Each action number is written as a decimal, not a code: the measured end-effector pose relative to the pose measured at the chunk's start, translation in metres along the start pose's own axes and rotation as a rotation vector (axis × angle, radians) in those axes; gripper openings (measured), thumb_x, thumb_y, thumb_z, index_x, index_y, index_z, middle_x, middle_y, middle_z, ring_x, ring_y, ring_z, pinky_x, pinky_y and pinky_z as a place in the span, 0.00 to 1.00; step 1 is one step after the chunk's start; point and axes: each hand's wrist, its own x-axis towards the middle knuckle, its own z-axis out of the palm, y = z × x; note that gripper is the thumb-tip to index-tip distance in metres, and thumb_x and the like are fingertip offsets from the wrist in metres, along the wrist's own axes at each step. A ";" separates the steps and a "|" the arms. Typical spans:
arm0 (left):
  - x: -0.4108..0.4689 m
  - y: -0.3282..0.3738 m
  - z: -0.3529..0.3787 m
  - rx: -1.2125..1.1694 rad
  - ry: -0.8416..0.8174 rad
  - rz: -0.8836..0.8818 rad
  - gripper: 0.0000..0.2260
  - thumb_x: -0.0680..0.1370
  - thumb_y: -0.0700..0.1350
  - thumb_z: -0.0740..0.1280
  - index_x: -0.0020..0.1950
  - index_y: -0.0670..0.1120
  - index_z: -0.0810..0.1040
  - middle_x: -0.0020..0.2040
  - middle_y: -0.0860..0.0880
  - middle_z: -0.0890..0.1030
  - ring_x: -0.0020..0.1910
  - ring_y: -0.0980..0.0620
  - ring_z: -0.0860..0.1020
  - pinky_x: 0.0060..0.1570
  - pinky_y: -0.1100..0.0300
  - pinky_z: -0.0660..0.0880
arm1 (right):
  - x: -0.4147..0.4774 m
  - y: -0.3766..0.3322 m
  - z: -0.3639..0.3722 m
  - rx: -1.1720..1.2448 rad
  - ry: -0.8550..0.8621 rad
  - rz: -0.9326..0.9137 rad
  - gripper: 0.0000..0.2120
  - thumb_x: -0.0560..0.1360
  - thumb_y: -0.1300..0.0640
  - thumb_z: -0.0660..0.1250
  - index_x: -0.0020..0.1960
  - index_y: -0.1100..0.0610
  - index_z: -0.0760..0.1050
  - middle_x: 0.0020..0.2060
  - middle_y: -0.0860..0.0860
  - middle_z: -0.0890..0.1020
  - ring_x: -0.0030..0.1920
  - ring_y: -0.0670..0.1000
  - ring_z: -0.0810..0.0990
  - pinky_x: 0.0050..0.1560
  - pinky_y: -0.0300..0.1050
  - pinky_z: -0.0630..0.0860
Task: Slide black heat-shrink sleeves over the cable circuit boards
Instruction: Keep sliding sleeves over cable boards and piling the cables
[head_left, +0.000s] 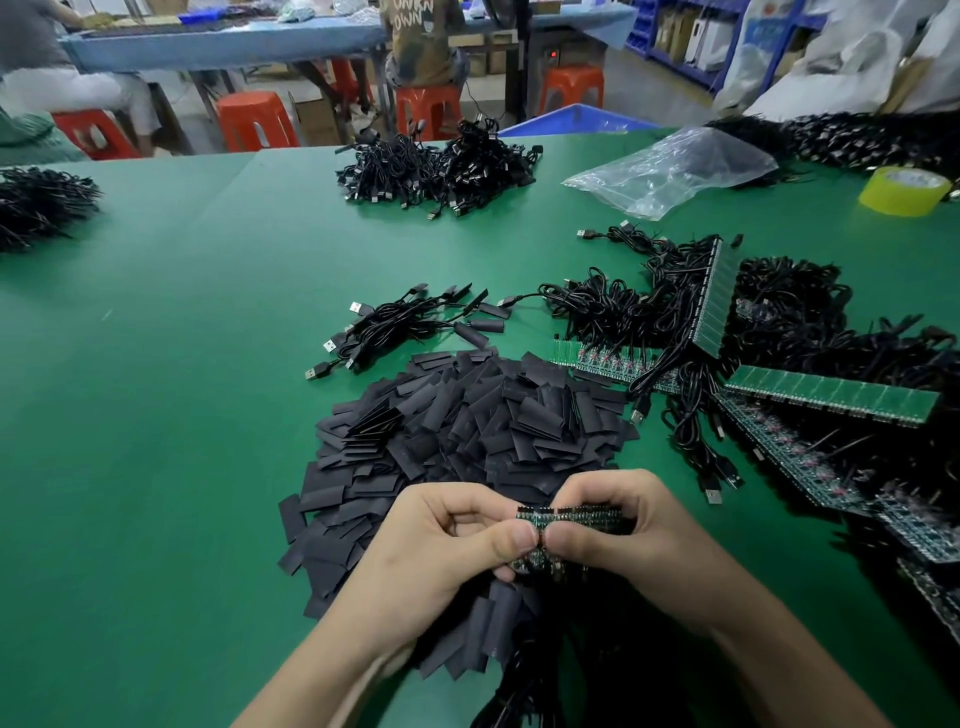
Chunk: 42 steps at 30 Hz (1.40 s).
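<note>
Both hands meet low in the middle of the view over a strip of joined green circuit boards (576, 515). My left hand (457, 540) pinches its left end between thumb and fingers, and my right hand (618, 535) grips the rest of it. Black cables hang from the strip toward me. Just beyond the hands lies a big heap of flat black heat-shrink sleeves (467, 431). A small bundle of sleeved cables with USB plugs (410, 322) lies behind the heap.
More green board strips with black cables (831, 397) crowd the right side of the green table (182, 364). Cable piles sit at the far middle (436, 166) and far left (41, 205). A clear plastic bag (675, 166) and yellow tape roll (904, 190) lie far right.
</note>
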 end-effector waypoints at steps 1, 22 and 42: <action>0.000 0.000 0.000 -0.012 -0.009 0.006 0.04 0.69 0.39 0.80 0.40 0.42 0.87 0.34 0.45 0.84 0.29 0.56 0.78 0.34 0.67 0.75 | 0.000 0.000 0.001 0.027 -0.003 0.011 0.03 0.74 0.57 0.74 0.41 0.55 0.83 0.36 0.51 0.83 0.39 0.48 0.79 0.42 0.39 0.75; -0.001 0.003 0.006 0.239 0.111 0.579 0.05 0.66 0.45 0.79 0.39 0.52 0.87 0.35 0.51 0.81 0.34 0.54 0.77 0.39 0.64 0.72 | -0.005 -0.004 0.001 -0.139 -0.102 -0.118 0.22 0.77 0.36 0.67 0.53 0.54 0.84 0.49 0.52 0.85 0.53 0.55 0.84 0.53 0.50 0.77; 0.033 -0.024 -0.039 1.098 0.599 0.360 0.06 0.73 0.56 0.75 0.48 0.57 0.86 0.44 0.63 0.81 0.45 0.60 0.76 0.49 0.51 0.77 | -0.007 -0.025 -0.026 0.464 0.003 0.168 0.15 0.79 0.50 0.64 0.38 0.59 0.75 0.20 0.49 0.60 0.13 0.43 0.60 0.18 0.31 0.57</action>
